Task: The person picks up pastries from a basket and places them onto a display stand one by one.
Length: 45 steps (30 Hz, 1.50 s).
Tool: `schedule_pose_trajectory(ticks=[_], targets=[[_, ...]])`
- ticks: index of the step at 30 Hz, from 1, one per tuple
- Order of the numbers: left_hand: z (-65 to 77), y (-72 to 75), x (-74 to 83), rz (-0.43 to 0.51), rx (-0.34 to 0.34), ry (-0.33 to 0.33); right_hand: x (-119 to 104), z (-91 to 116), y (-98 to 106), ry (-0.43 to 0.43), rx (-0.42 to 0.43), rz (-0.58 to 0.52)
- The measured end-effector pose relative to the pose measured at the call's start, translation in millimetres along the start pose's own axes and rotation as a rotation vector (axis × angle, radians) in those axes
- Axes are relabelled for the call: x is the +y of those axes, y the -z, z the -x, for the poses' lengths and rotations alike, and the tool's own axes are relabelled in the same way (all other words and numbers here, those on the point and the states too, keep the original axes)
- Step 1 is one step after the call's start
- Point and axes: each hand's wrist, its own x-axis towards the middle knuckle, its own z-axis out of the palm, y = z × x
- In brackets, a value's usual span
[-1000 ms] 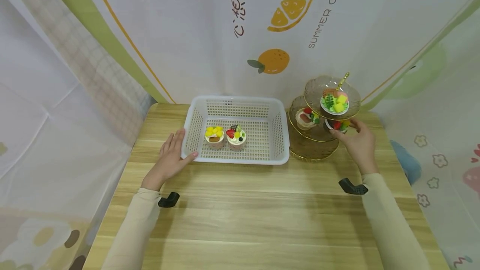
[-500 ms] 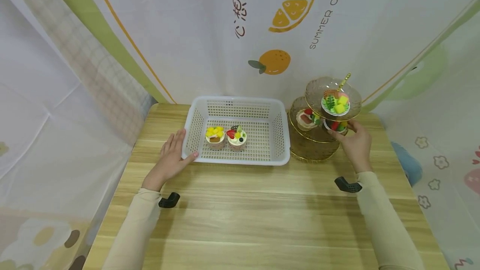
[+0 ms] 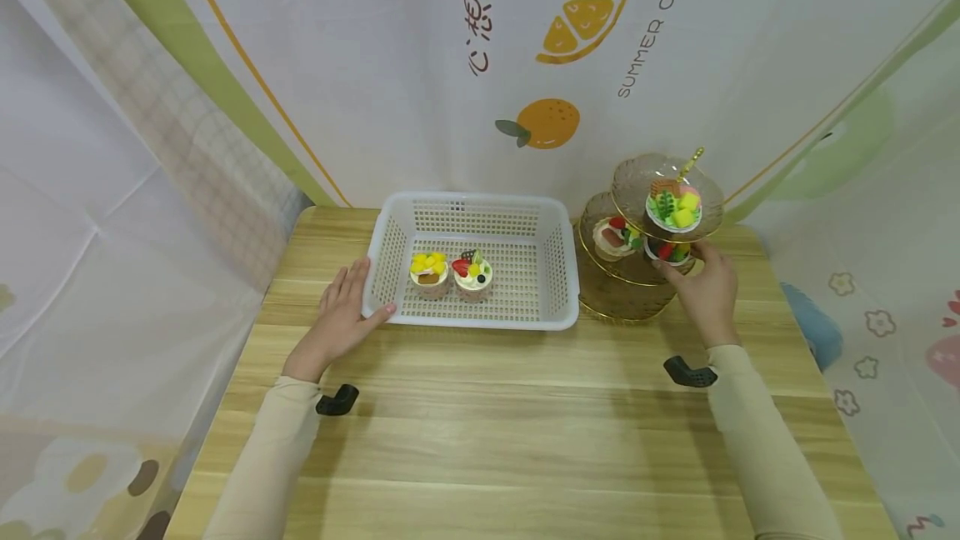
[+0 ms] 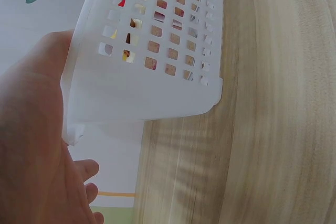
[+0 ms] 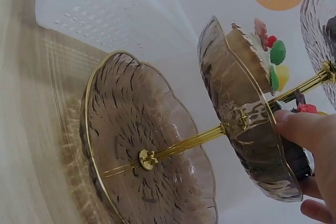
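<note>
My right hand (image 3: 710, 288) pinches a dark-cupped toy cupcake (image 3: 666, 252) with red and green fruit on the middle tier of a three-tier cake stand (image 3: 628, 300). In the right wrist view, the thumb (image 5: 296, 129) is at the cupcake's near side, and the tier's rim partly hides the cup. Beside it on that tier sits a pale cupcake (image 3: 613, 240). Another cupcake (image 3: 675, 208), topped with yellow cubes and green leaves, occupies the top tier. My left hand (image 3: 341, 315) rests with extended fingers against the left front corner of a white plastic basket (image 3: 480, 322).
Inside the basket, near its front left, stand a yellow-topped cupcake (image 3: 430, 275) and a strawberry-topped one (image 3: 473, 276). The basket's right end is close to the stand. Behind the wooden table (image 3: 510, 432) hangs a printed curtain (image 3: 420, 65).
My right hand has shifted slightly left, and the dark cupcake has moved a little left on the middle tier with it. The left hand and basket have stayed put.
</note>
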Motion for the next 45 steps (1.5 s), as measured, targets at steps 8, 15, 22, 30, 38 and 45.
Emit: schedule_pose_trajectory(ticks=[8, 15, 22, 30, 38, 45], targets=[[0.5, -0.8, -1.4, 0.006, 0.004, 0.004, -0.8, 0.2, 0.2, 0.033, 0.004, 0.022], [-0.5, -0.2, -1.6, 0.003, -0.003, 0.005, -2.7, -1.3, 10.6, 0.028, 0.014, 0.02], [-1.7, -0.4, -1.3, 0.001, 0.007, 0.004, -13.9, 11.3, 21.2, 0.026, 0.095, -0.025], [-2.0, -1.0, -1.0, 0.008, 0.007, 0.007, -34.0, 57.0, -11.2, 0.208, 0.381, -0.225], [-1.3, -0.2, -1.6, 0.007, 0.001, 0.012, -65.9, 77.9, -62.6, 0.444, 0.244, -0.314], [-0.8, 0.4, -0.7, 0.009, 0.0, 0.011, -102.3, 62.6, -95.1, 0.49, -0.077, -0.248]])
